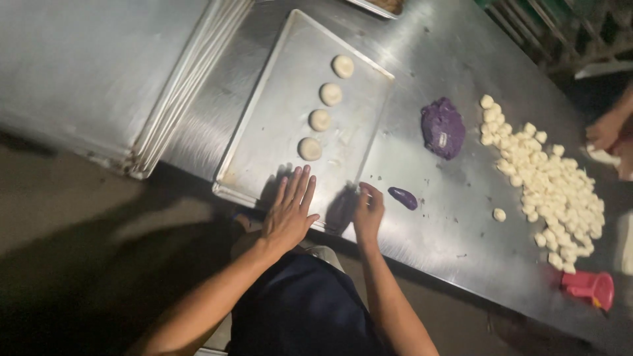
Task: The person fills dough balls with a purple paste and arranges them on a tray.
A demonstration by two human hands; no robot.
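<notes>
- Where the near edge of the flat rectangular aluminium baking tray [277, 125] meets the brushed stainless steel table [448, 217], the left hand [288, 212] is laid flat, palm down, with the fingers spread slightly apart and the fingertips resting on the tray's dull floured surface.
- Nothing is held by the left hand.
- At the tray's near right corner, the right hand [368, 212] is seen with the fingers curled together; whether something is pinched inside them cannot be told.
- Four round, flattened discs of pale dough [320, 120] are lined up in a column on the tray, the nearest disc lying just beyond the left fingertips.
- Just to the right of the tray's near corner, beside the right hand, a small elongated piece of smooth purple paste [403, 197] is seen on the bare steel.
- Further right of the tray, a larger rough lump of purple paste [443, 128] is seen, matte and irregular.
- Beyond that lump, well apart from the tray, a heap of small white dough pieces [554, 188] is spread, knobbly and roughly cut.
- Left of the tray, a stack of empty metal trays [99, 66] is set.
- Far right of the tray, a small red plastic tool [589, 287] lies at the table edge, and another person's hand [605, 128] is seen beside the heap.
</notes>
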